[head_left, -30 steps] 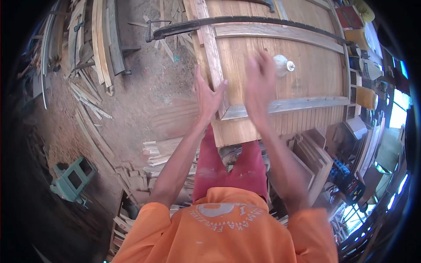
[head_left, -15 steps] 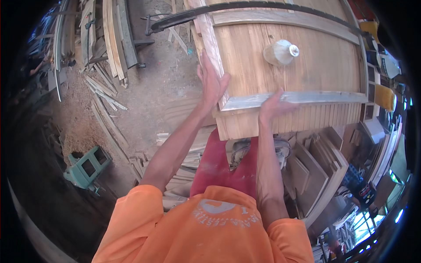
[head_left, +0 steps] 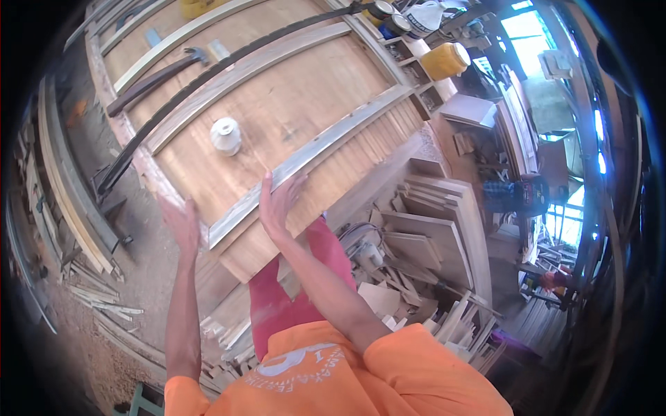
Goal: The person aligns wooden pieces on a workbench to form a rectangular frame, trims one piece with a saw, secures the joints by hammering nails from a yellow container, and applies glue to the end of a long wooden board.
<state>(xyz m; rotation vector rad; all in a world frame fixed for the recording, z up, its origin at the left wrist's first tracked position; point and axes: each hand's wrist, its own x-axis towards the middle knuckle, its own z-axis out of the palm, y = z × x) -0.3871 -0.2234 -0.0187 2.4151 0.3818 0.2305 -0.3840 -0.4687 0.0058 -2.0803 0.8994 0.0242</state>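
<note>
A large framed wooden panel (head_left: 291, 128) lies in front of me, with a pale rail along its near edge. My left hand (head_left: 182, 223) rests at the near left corner, its fingers stretched along the outer side of the left rail. Against the near rail lies my right hand (head_left: 280, 202), fingers apart and spread over the edge. Neither hand is wrapped around anything. A whitish squeeze bottle (head_left: 226, 136) stands on the panel beyond my hands. Farther off, a long dark bar clamp (head_left: 208, 78) spans the panel, and a claw hammer (head_left: 156, 81) lies past it.
Yellow containers (head_left: 444, 61) and a white jug (head_left: 423, 19) stand beyond the panel's right side. Several boards (head_left: 433, 236) lean at right, near a power tool (head_left: 370, 255) on the floor. Long planks (head_left: 73, 187) and wood scraps (head_left: 104, 301) lie at left.
The view has swung right, so the panel appears farther left and tilted. The hammer has come into sight. Both hands remain at the panel's near corner and edge.
</note>
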